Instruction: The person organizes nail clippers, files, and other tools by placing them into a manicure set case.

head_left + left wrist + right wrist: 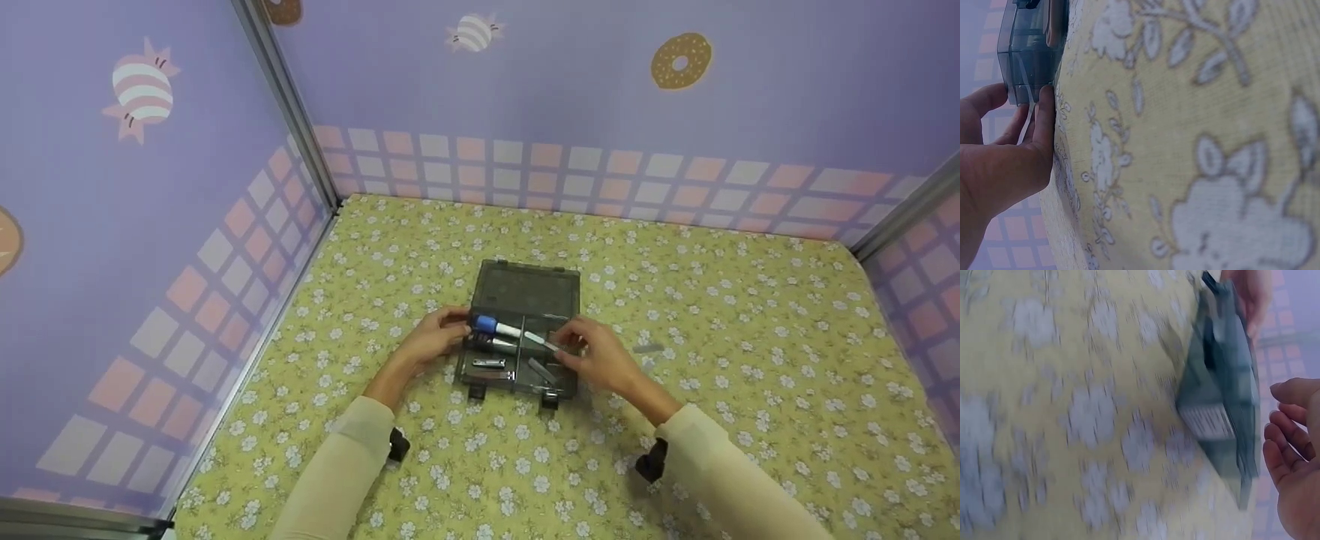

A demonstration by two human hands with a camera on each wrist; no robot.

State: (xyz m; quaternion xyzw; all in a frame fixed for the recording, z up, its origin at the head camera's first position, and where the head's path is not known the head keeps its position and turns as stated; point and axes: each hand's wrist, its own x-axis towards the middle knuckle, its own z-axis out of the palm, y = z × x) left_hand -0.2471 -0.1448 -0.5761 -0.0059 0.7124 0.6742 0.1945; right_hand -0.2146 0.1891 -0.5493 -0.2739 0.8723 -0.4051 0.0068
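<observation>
A dark see-through organizer box [527, 291] lies opened on the cloth, lid folded back. My left hand [435, 334] grips its left wall; in the left wrist view the thumb and fingers hold the box's corner [1008, 70]. Over the right compartments my right hand [592, 352] pinches the end of a thin white stick [536, 339], which hides behind the fingers in the right wrist view. Left of the divider lie a blue-capped white tube [487, 324], a second tube [504, 346] and a nail clipper [489, 363]. A grey slim item [541, 371] slants in the lower right compartment.
Yellow flowered cloth [540, 465] covers the table. A small pale strip [649, 349] lies on it right of the box. Two latches hang at the box's near edge, one being a black latch [550, 400]. Purple patterned walls [525, 90] stand behind and beside.
</observation>
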